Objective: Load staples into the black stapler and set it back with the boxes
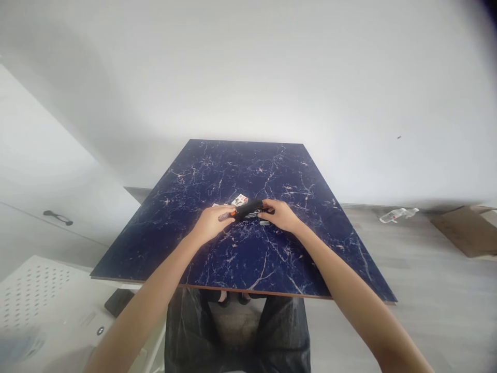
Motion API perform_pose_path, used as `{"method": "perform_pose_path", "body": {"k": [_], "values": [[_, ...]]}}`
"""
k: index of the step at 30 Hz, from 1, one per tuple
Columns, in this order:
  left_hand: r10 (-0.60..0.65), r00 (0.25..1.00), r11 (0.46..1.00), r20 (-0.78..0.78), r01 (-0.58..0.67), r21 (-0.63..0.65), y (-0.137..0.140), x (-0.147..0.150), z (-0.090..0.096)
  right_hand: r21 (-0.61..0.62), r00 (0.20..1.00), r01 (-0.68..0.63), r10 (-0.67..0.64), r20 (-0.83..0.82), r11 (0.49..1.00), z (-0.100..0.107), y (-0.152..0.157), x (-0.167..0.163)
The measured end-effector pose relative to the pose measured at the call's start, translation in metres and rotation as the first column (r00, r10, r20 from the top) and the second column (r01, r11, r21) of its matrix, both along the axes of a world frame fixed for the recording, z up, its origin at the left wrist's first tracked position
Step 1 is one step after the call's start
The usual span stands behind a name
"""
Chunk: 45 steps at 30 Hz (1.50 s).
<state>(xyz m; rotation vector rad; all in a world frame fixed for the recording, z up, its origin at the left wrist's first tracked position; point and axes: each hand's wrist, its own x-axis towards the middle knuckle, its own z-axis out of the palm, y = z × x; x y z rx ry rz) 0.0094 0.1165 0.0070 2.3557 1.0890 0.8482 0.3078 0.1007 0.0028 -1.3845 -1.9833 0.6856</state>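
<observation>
Two bare hands, the left hand (213,223) and the right hand (280,215), grip opposite ends of a long black case (249,208), thumbs and fingers drawn in narrow around it; the case is above the near-middle of a glossy blue table (248,163) veined white like marble; a white box (239,200) with printed sides sits just beyond; crumpled clear plastic (398,214) and brown cardboard (466,231) lie on the grey floor (423,280) at right.

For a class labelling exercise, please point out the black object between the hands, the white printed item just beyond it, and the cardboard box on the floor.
Black object (250,208): head view, middle of its dark upper side.
White printed item (239,200): head view, its printed face.
Cardboard box (464,230): head view, its brown side.
</observation>
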Motion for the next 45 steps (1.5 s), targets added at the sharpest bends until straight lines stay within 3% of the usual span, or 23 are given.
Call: {"method": "perform_pose_path", "body": {"k": [11, 25, 28, 33, 39, 45], "values": [[0.009, 0.995, 1.000, 0.102, -0.010, 0.004, 0.006, -0.002, -0.010, -0.116, 0.990, -0.025, 0.008, -0.142, 0.993, -0.002, -0.001, 0.006], [0.047, 0.999, 0.997, 0.014, -0.045, -0.070, 0.003, 0.001, 0.003, -0.108, 0.993, 0.112, -0.115, -0.020, 0.988, 0.006, -0.016, 0.051], [0.035, 0.999, 0.998, -0.016, -0.036, -0.042, 0.003, 0.001, 0.005, -0.077, 0.995, 0.098, -0.096, 0.026, 0.992, 0.012, -0.020, 0.048], [0.023, 0.997, 0.999, -0.075, -0.024, -0.022, 0.003, 0.001, 0.007, 0.147, 0.956, 0.193, -0.220, 0.194, 0.970, 0.024, -0.047, 0.029], [0.040, 0.994, 0.999, -0.103, -0.041, -0.015, 0.004, 0.000, 0.006, 0.067, 0.903, 0.128, -0.144, 0.404, 0.989, 0.019, -0.056, -0.008], [0.048, 0.991, 0.998, -0.124, -0.054, -0.039, 0.003, -0.001, 0.006, 0.113, 0.948, 0.110, -0.138, 0.287, 0.988, 0.013, -0.061, -0.003]]}}
